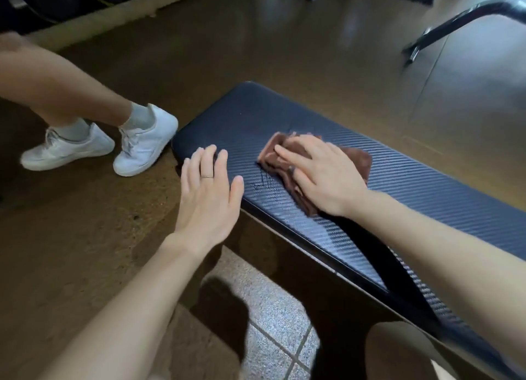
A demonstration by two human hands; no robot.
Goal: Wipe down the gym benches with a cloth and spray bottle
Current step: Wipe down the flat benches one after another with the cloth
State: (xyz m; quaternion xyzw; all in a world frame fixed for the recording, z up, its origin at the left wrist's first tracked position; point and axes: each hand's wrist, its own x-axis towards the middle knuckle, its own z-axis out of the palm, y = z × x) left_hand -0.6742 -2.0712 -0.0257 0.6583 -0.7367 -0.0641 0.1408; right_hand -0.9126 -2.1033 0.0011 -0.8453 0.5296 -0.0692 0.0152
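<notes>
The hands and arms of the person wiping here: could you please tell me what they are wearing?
Both forearms are bare, with no sleeves, gloves or watch in view. The left hand wears a thin, plain band ring on one finger. The right hand shows a small dark ring or mark on one finger; it is too small to tell which.

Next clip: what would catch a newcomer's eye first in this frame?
The right hand pressing flat on a brown cloth on the dark ribbed bench pad, mid-frame. Just left of it, the left hand, open and wearing a ring, hovers at the pad's near edge. At far left, another person's white sneakers stand on the brown floor beside the bench's end.
</notes>
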